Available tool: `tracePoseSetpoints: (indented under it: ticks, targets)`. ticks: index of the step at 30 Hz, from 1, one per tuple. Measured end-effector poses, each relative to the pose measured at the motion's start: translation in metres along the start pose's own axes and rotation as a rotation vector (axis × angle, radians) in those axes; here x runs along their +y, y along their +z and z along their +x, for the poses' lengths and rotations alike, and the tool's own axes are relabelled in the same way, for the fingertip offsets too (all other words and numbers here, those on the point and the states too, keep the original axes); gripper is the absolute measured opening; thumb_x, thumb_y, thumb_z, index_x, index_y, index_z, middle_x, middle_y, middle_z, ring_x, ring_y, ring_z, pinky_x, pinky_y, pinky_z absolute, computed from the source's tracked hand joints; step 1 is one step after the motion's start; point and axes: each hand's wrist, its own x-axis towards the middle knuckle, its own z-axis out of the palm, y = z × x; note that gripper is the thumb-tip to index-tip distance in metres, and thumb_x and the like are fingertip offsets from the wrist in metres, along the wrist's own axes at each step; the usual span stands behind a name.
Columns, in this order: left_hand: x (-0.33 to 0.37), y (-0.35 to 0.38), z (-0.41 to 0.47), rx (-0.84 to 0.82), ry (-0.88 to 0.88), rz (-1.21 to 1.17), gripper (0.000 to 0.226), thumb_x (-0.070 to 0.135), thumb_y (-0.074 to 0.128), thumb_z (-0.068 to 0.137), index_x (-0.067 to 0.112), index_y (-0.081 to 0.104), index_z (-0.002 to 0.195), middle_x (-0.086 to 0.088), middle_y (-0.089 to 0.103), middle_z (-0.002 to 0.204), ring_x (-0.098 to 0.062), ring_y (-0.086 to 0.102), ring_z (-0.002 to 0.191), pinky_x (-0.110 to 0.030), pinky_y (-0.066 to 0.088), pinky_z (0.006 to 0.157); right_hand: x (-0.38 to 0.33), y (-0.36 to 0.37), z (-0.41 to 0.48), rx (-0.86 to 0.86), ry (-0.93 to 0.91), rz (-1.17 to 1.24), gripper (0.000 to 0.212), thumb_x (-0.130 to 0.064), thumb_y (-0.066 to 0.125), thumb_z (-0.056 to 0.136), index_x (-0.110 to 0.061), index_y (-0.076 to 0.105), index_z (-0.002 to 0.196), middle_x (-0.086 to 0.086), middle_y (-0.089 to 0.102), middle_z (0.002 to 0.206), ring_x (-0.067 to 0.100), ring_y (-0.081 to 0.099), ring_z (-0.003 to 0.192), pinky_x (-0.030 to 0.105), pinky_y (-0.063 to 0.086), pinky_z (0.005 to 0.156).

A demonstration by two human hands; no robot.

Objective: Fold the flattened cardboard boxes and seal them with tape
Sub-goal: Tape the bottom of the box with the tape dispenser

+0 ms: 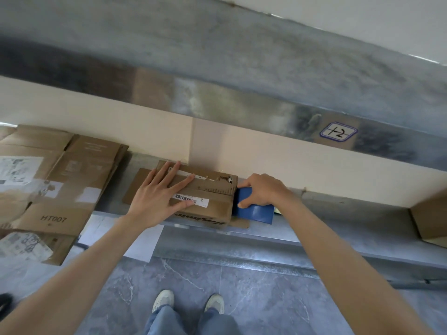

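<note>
The cardboard box (pixel 212 211) sits on the grey shelf (pixel 338 213), roughly in the middle of my view. Its long axis runs left to right along the cream wall (pixel 266 151), with the far edge close against that wall. The top faces up, showing a white barcode label (pixel 191 199). The near side comes right out to the shelf's front lip. A loose flap pokes out flat at the left end and another at the near right corner.

I have the left hand (pixel 157 197) lying flat on the box top, fingers straight and fanned apart, pressing down. The right hand (pixel 261 189) curls round a blue tape dispenser (pixel 256 211), which butts against the box's right end.

To the left, near the box but apart from it, lies a stack of flattened boxes (pixel 60 189), partly overhanging the shelf. To the right the shelf runs bare until another box (pixel 430 218) at the frame's edge, so there is room on that side. Near me, the tiled floor (pixel 254 298) is open around the person's shoes (pixel 164 301).
</note>
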Motion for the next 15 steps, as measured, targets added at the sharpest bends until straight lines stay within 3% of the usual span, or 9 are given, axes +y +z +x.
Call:
tracePoseSetpoints:
  ticks: [3,7,11,15]
  targets:
    - [0.002,-0.001,0.000,-0.003,-0.013,-0.034,0.079,0.084,0.008,0.088,0.044,0.011,0.156,-0.004,0.007,0.167,-0.028,0.008,0.154,-0.049,0.014,0.124,0.015,0.002,-0.004,0.082,0.033,0.073,0.065,-0.044,0.080,0.078,-0.040,0.055,0.138,-0.001,0.061,0.134,0.026,0.057,0.118,0.032,0.041,0.078]
    - [0.002,0.001,0.000,0.023,-0.030,-0.053,0.080,0.084,0.012,0.087,0.044,0.018,0.156,-0.003,0.011,0.167,-0.027,0.010,0.154,-0.048,0.013,0.125,0.039,0.019,-0.012,0.343,0.109,0.268,0.073,-0.042,0.075,0.085,-0.034,0.041,0.149,0.000,0.055,0.144,0.027,0.055,0.125,0.033,0.044,0.090]
    - [0.001,0.002,0.000,0.045,-0.029,-0.064,0.080,0.084,0.016,0.087,0.043,0.024,0.155,-0.004,0.015,0.166,-0.028,0.015,0.153,-0.048,0.015,0.124,0.057,0.051,-0.017,0.515,0.100,0.294,0.071,-0.042,0.068,0.092,-0.037,0.031,0.153,0.008,0.063,0.132,0.033,0.063,0.105,0.031,0.044,0.079]
    - [0.002,0.005,0.000,0.060,-0.023,-0.066,0.080,0.085,0.017,0.088,0.042,0.026,0.155,-0.004,0.015,0.166,-0.029,0.015,0.153,-0.049,0.015,0.124,0.065,0.076,-0.017,0.558,0.269,0.232,0.072,-0.055,0.057,0.093,-0.044,0.021,0.154,0.009,0.068,0.118,0.030,0.066,0.085,0.037,0.054,0.070]
